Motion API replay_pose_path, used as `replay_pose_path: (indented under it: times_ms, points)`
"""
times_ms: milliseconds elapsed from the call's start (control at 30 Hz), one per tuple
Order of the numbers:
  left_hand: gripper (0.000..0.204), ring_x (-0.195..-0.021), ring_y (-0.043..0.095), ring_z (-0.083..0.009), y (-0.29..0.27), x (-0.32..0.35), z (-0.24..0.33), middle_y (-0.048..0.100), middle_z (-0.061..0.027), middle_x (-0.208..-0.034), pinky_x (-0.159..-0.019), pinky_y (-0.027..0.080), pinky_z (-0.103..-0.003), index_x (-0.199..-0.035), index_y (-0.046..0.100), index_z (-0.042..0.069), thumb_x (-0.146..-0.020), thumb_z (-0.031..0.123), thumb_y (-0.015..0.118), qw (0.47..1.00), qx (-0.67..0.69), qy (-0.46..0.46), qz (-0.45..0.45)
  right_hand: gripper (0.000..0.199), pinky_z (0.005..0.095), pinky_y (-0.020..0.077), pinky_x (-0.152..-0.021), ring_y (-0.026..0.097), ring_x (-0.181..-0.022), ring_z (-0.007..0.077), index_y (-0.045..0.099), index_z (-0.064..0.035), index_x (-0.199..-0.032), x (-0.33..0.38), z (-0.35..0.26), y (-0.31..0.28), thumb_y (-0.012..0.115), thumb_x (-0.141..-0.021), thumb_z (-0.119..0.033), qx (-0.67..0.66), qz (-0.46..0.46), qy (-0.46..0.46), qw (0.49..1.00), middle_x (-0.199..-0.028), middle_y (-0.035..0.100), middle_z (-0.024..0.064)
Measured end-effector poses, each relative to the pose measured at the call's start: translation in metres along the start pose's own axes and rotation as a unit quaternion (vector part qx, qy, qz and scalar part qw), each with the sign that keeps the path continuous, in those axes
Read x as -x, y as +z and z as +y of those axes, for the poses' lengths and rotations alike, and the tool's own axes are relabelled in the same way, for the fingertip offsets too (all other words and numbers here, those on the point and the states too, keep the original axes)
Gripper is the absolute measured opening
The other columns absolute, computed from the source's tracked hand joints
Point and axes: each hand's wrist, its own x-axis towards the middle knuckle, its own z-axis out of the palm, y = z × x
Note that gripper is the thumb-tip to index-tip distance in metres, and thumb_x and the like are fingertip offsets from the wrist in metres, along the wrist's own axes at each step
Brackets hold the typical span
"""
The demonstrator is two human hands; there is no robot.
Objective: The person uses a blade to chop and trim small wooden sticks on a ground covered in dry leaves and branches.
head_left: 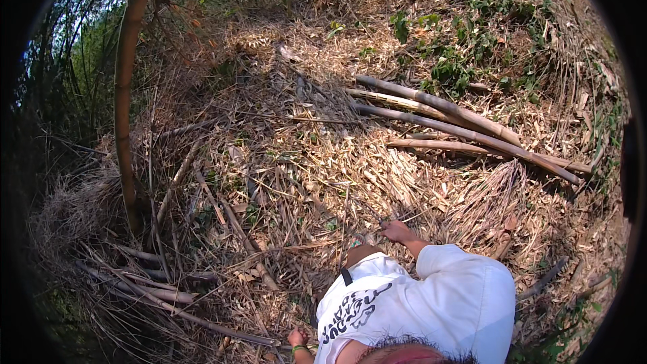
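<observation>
I look down on a white printed T-shirt (431,303) and dark hair at the bottom edge. My right hand (399,231) reaches forward from the white sleeve to the dry bamboo litter (323,182), its fingers curled by a thin dark stalk; a firm grip is not visible. My left hand (297,337), with a green band on the wrist, hangs low at the bottom edge beside fallen canes. Its fingers look curled, and whether it holds anything is hidden.
Several cut bamboo poles (458,125) lie in a pile at the upper right. A standing bamboo stem (123,101) rises at the left. Thin fallen canes (168,296) cross the lower left. Green weeds (465,61) grow on the slope behind.
</observation>
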Motion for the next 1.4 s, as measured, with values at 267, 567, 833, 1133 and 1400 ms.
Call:
replay_pose_path:
  times_ms: [267,567,833,1133,1400]
  points:
    - [0.024,-0.043,0.043,-0.0124,0.019,0.007,0.02,0.047,0.0007,-0.057,-0.036,0.031,-0.029,-0.079,0.047,0.014,-0.098,0.028,0.05,1.0,0.003,0.009,-0.008,0.04,0.0487,0.0484,-0.069,0.064,-0.078,0.0403,0.061,-0.0086,-0.094,0.015,0.053,0.023,0.069,-0.08,-0.045,-0.062,-0.006,0.073,0.995,-0.083,0.065,0.0236]
    - [0.022,-0.048,0.051,-0.0113,0.009,0.018,0.021,0.056,-0.0002,-0.065,-0.038,0.034,-0.028,-0.099,0.061,0.006,-0.097,0.028,0.058,0.998,-0.02,0.043,0.039,0.026,0.0399,0.0468,-0.064,0.058,-0.071,0.0259,0.06,-0.0068,-0.085,0.021,0.13,0.083,0.075,-0.077,-0.027,-0.127,0.035,0.224,0.966,-0.077,0.062,0.0126]
    - [0.021,-0.046,0.051,-0.0139,0.001,0.009,-0.002,0.058,-0.0024,-0.064,-0.039,0.034,-0.03,-0.099,0.062,0.006,-0.097,0.027,0.058,0.997,-0.015,-0.031,0.074,0.037,0.0465,0.0501,-0.086,0.065,-0.099,0.0422,0.066,-0.0066,-0.101,0.051,0.077,0.024,0.069,-0.08,-0.037,-0.072,-0.036,0.168,0.983,-0.098,0.068,0.0252]
    - [0.02,-0.057,0.054,-0.0138,0.052,0.016,0.004,0.059,-0.0038,-0.07,-0.048,0.041,-0.029,-0.094,0.06,0.001,-0.096,0.021,0.057,0.998,0.001,0.032,0.056,0.037,0.0477,0.0499,-0.074,0.066,-0.084,0.0402,0.065,-0.0044,-0.099,-0.073,0.067,0.028,0.067,-0.084,-0.038,-0.032,0.012,0.051,0.998,-0.084,0.068,0.025]
    - [0.025,-0.052,0.054,-0.0161,0.096,0.031,0.02,0.058,-0.0044,-0.068,-0.044,0.037,-0.029,-0.094,0.057,0.004,-0.097,0.029,0.056,0.995,0.019,-0.053,0.084,0.025,0.0488,0.0531,-0.072,0.065,-0.082,0.0389,0.07,-0.0185,-0.095,-0.21,-0.026,0.005,0.06,-0.087,-0.039,0.196,-0.01,-0.193,0.961,-0.097,0.066,0.0174]
